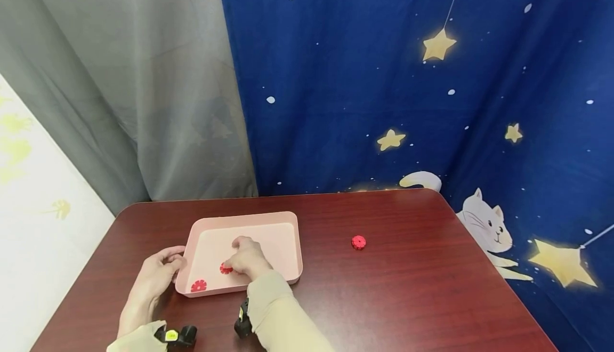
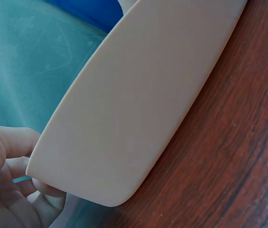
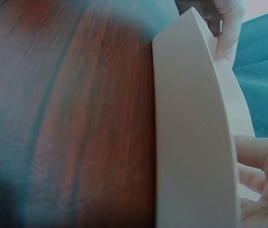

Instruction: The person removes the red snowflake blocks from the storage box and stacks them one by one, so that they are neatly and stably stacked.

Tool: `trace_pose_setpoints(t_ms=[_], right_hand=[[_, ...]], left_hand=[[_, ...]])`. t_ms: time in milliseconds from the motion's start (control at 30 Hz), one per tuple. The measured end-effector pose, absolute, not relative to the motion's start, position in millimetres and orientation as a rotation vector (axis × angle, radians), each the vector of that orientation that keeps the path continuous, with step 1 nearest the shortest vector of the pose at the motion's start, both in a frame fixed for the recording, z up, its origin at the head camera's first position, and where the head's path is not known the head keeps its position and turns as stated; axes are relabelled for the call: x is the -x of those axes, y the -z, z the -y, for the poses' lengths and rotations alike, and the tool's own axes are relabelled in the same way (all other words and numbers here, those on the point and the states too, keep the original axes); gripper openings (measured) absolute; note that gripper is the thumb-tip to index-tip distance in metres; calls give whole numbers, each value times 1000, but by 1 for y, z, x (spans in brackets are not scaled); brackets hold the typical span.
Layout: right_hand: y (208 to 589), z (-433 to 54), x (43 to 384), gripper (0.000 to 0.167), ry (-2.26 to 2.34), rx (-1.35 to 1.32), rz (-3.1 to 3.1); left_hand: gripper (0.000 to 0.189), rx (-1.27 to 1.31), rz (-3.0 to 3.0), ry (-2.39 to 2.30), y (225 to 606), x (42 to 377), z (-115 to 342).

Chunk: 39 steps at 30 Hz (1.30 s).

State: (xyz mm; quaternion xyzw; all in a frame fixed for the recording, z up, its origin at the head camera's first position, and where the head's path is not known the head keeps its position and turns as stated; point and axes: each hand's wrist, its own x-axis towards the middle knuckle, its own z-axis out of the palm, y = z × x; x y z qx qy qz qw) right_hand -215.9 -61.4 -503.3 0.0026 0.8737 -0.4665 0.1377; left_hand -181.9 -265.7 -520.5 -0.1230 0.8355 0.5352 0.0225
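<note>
A pale pink tray (image 1: 273,228) sits on the table's left part. My left hand (image 1: 155,274) holds its left wall near the front corner, thumb against the rim, as the left wrist view shows from outside. My right hand (image 1: 249,257) reaches over the front wall into the tray. Its thumb is right at a red notched disc (image 1: 225,269), partly covered by the hand, while the index finger stands apart from it. Another red notched disc (image 1: 199,286) lies in the front left corner. In the right wrist view, the tray's wall (image 3: 191,123) hides part of the fingers.
On the dark red wooden table (image 1: 408,282), a small red notched piece (image 1: 358,242) lies to the right of the tray. Behind the table hang a grey curtain (image 1: 192,101) and a blue starry one (image 1: 336,74). A white panel (image 1: 38,208) is at the left.
</note>
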Motion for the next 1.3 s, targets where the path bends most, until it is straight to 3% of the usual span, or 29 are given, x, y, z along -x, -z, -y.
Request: trace_pose_setpoints(t_ms=[467, 767, 1067, 1300], right_hand=[[502, 69, 218, 29, 896, 159, -2698], [504, 64, 220, 32, 749, 447, -2694], [503, 58, 224, 22, 784, 400, -2677], [506, 51, 228, 19, 1169, 254, -2427]], left_hand=[[42, 406, -2557, -1697, 523, 179, 268], [41, 398, -2585, -1671, 520, 179, 269], [42, 374, -2567, -1677, 519, 183, 267], [42, 378, -2543, -1684, 516, 182, 266]])
